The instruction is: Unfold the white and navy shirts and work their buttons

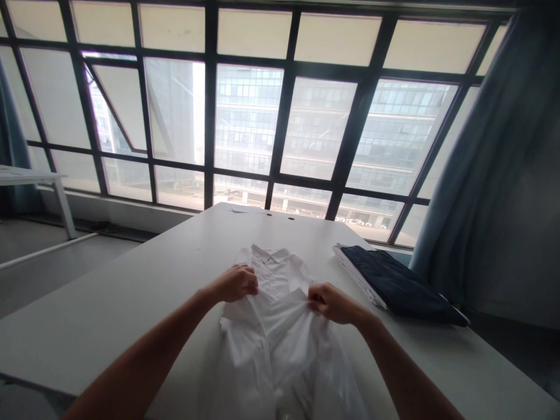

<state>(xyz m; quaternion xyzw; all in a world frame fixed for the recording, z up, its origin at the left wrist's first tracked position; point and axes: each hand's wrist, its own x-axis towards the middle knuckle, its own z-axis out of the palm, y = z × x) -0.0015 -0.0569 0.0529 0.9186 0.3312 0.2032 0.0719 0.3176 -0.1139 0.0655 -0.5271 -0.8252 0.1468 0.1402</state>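
White shirt (pixel 280 332) is pinched closed-fingered in left grip (pixel 250 281) and right grip (pixel 315 297); beyond them, its collar (pixel 270 256) is seen, no writing legible.

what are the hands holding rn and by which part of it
A white shirt: the left hand and right hand each pinch its cloth at opposite sides, below the collar.

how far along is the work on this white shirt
The folded stack on the right looks done, dark cloth over white. In hand is the white shirt, laid out with its collar at the far end, pinched by the left hand and right hand. Probably left: its loose, wrinkled body isn't folded, and it lies apart from the stack.
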